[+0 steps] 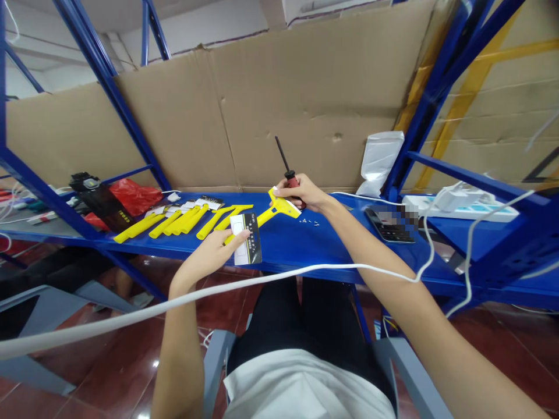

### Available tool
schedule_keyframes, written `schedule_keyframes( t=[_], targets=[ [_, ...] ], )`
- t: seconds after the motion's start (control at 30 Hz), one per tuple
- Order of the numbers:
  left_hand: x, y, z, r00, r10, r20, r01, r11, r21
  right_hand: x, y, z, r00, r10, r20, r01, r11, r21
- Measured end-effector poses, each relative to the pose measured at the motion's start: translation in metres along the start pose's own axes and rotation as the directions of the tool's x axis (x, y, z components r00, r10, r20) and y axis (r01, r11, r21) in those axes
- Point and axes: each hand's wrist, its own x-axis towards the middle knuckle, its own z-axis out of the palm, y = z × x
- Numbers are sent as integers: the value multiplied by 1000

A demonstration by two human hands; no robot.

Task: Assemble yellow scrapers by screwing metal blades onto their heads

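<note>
My left hand (208, 250) is closed on the handle of a yellow scraper (286, 210), with a black-and-white printed card (254, 247) under the thumb. The scraper's wide head points right, above the blue tabletop. In my right hand (309, 192) is a screwdriver (283, 156) with a red handle and dark shaft, its tip pointing up and away. Fingers of that hand also touch the upper edge of the scraper head. Small pale pieces, perhaps screws (309, 222), lie beside the head. Several more yellow scrapers (187, 220) lie in a row to the left, some with cards near them.
A phone (388, 224) and a white power strip (463, 209) lie on the right. A white plastic bag (381, 160) leans on the cardboard wall (279, 105). Left stand a black box (107, 203) and red bag (136, 195). A white cable (279, 273) crosses in front of my arms.
</note>
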Motion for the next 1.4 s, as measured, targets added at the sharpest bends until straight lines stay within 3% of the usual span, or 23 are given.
schedule_keyframes(
  t=[0.17, 0.33, 0.53, 0.6, 0.83, 1.0, 1.1, 1.23, 1.4],
  targets=[
    [0, -2, -1, 1000, 19, -15, -22, 985, -174, -1, -3, 2, 1000, 3, -26, -3, 1000, 3],
    [9, 0, 16, 997, 43, -58, -58, 953, -296, 0, 2, 7, 1000, 4, -11, -4, 1000, -27],
    [15, 10, 38, 990, 73, 118, -32, 949, -315, -2, 5, 23, 996, 6, 85, 1, 997, -81],
    [16, 12, 43, 989, 74, 128, -21, 928, -372, -3, 5, 26, 991, 7, 135, 5, 996, -94],
    [24, 14, 55, 1000, 28, 0, -22, 781, -624, -4, 3, 19, 998, -39, 45, 44, 992, -117],
    [31, 9, 60, 999, 24, -27, -36, 718, -695, -5, 6, 11, 973, 47, 227, -25, 995, -97],
    [32, 10, 60, 998, 15, -57, -50, 714, -699, -6, 6, 10, 963, 37, 265, -22, 998, -59],
    [31, 11, 61, 998, -2, -71, -47, 729, -683, -4, 5, 13, 974, 39, 221, -23, 997, -78],
    [33, 9, 64, 998, 0, -64, -43, 738, -673, -1, 6, 16, 997, 17, 69, -14, 999, -37]
  ],
)
